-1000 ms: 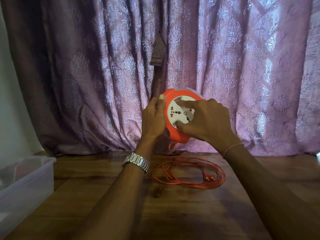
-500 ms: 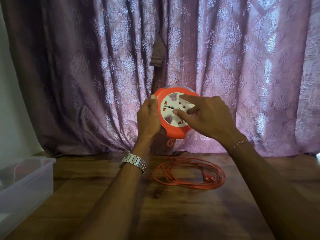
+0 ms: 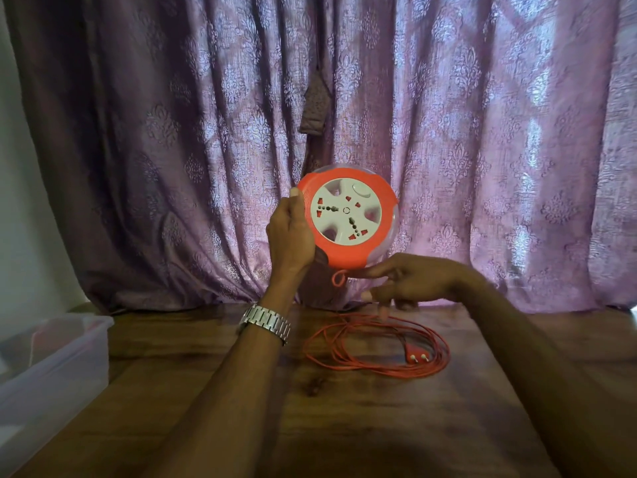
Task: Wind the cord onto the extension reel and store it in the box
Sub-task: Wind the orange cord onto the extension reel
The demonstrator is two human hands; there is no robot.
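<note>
Most cord (image 3: 375, 350) lies loose on desk (image 3: 379, 426), lower centre | reel (image 3: 348, 219) clamped in left hand (image 3: 291, 232) grip | right hand (image 3: 413, 281) grip apart, empty | snagged loops judged likely if wound unguided

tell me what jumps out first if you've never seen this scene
The orange reel with its white socket face stands out, held up before the purple curtain by the left hand. Below it the right hand reaches under the reel, blurred. On the wooden table lies the loose orange cord with its plug, and a clear box sits at the left edge.
</note>
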